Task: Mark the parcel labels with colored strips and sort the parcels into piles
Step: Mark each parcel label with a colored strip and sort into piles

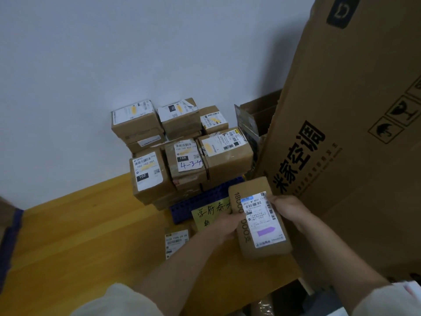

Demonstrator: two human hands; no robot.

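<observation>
Parcel [259, 222], a small brown box, held in the air over the right part of the counter [75, 233], long axis running away from the person, label [264, 218] face up. Purple strip [266, 231] lies on the lower part of the label. Left hand [224, 224] grips the parcel's left long side, fingers curled under and out of sight; right hand [288, 209] holds the right side near the far end, fingers [272, 199] curled onto the label's upper right corner. Just beyond the parcel: a yellow note [210, 214] with handwriting, lying on a blue crate [205, 201]. On and behind the crate stands a pile [182, 147] of labelled boxes against the white wall [114, 53], several labels with yellow marks. A second parcel [176, 242] lies flat on the counter just left of the left forearm. A big carton [355, 133] leans close on the right, nearly touching the right hand, closing that side. Open counter lies to the left, up to a blue-edged object [11, 236] at the frame's left edge.
</observation>
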